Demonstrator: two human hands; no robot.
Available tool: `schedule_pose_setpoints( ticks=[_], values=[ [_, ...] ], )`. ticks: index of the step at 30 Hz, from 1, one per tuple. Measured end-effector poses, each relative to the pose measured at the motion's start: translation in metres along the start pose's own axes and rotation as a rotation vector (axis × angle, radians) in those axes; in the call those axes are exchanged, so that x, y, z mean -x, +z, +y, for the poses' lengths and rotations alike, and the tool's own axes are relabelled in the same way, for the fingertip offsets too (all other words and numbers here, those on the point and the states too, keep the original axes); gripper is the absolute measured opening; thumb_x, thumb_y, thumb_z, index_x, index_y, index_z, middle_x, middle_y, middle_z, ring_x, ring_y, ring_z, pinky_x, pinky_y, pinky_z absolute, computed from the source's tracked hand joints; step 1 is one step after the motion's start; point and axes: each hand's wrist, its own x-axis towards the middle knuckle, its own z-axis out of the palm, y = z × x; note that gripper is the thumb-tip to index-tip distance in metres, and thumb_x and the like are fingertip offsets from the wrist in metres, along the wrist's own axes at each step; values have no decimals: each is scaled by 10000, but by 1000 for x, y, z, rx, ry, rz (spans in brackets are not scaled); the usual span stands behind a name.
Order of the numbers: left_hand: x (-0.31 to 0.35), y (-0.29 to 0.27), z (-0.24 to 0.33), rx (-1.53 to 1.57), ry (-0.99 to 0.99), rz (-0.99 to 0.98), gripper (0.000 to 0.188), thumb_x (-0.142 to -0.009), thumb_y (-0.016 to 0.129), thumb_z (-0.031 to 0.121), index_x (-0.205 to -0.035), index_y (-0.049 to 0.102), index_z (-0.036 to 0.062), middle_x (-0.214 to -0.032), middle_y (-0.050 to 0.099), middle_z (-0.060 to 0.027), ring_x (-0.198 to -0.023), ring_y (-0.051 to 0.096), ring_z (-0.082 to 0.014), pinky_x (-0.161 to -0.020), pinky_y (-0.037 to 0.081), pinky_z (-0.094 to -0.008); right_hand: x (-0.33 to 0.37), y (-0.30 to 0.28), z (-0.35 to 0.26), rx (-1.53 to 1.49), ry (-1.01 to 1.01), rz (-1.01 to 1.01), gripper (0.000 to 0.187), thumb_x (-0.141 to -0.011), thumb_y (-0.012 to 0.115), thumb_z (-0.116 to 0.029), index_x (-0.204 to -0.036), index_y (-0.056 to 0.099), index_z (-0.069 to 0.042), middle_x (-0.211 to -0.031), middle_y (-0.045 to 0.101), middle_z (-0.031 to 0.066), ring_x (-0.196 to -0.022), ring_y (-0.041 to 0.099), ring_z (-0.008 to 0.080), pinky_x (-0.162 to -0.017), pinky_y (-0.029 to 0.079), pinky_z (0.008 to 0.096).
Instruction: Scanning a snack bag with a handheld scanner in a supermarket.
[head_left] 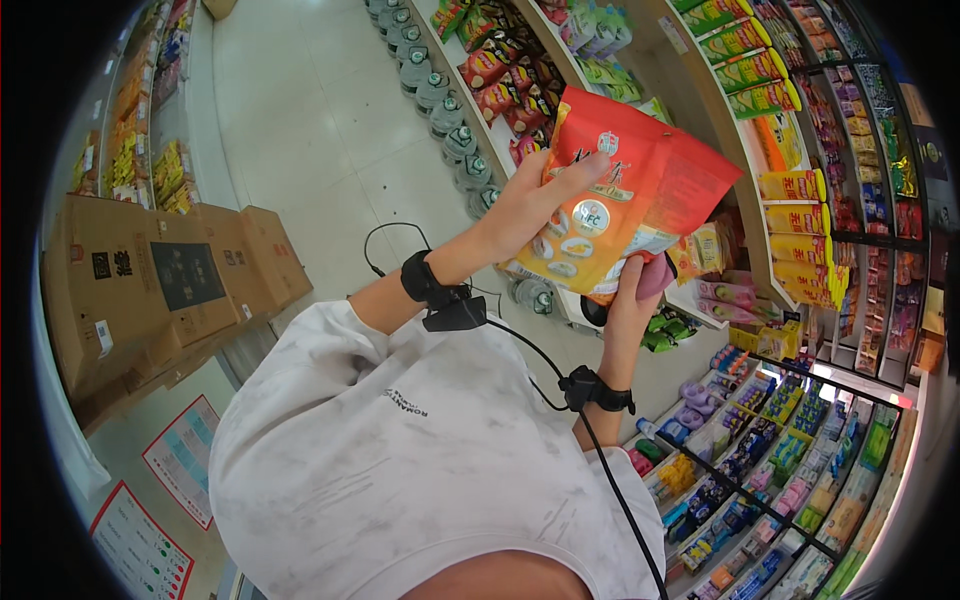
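In front of my chest is a red and orange snack bag [640, 180], tilted, its printed front toward me. My left hand [535, 200] is closed on its left edge, with the thumb lying across the front and the other fingers mostly hidden behind. At the lower edge my right hand [630, 285] is closed on the same bag; most of its fingers are out of sight behind it. A mauve rounded thing [655, 277] shows beside the right hand, too covered to name. Both wrists wear black straps with cables.
Shelves of yellow snack packets [800, 235] rise to the right, with toiletries racks [760, 470] below them. Large clear water bottles [450, 140] line the floor along the shelf's base. Cardboard boxes [130, 290] are stacked at left. A black cable [620, 480] hangs from my right wrist.
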Motion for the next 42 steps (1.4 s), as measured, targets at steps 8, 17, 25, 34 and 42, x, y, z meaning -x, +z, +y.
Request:
schedule_pose_setpoints(
  ticks=[8, 17, 25, 34, 42],
  values=[
    [2, 4, -9, 29, -127, 46, 398, -935, 647, 342, -1145, 550, 18, -1065, 668, -65, -877, 674, -96, -733, 556, -248, 10, -5, -4, -133, 19, 67, 431, -986, 575, -202, -1313, 459, 55, -1258, 518, 90, -1147, 491, 149, -1020, 359, 313],
    [5, 12, -11, 51, -51, -84, 386, -933, 654, 337, -1130, 555, 20, -1050, 674, -63, -883, 681, -111, -743, 557, -259, 15, -14, -8, -60, -26, 42, 386, -992, 553, -167, -1299, 468, 52, -1218, 545, 75, -1106, 512, 137, -991, 381, 297],
    [12, 20, -11, 50, -54, -112, 364, -948, 628, 325, -1131, 572, 14, -1039, 681, -62, -885, 676, -102, -748, 552, -256, 25, -21, -1, -97, -31, 47, 388, -991, 559, -174, -1292, 469, 53, -1204, 558, 78, -1080, 527, 141, -969, 399, 297],
    [15, 25, -20, 28, -84, -99, 389, -945, 629, 298, -1188, 532, 10, -1113, 659, -95, -945, 674, -134, -793, 560, -284, 36, -22, 1, -139, 28, 137, 390, -990, 560, -185, -1297, 485, 43, -1218, 554, 67, -1117, 505, 143, -1000, 374, 305],
    [16, 25, -23, 11, -106, -102, 399, -940, 634, 309, -1191, 536, 14, -1105, 659, -83, -936, 670, -122, -796, 554, -277, 38, -25, 18, -12, 29, 166, 458, -979, 582, -239, -1329, 468, 35, -1260, 498, 95, -1141, 491, 169, -1018, 360, 332]
  ],
)
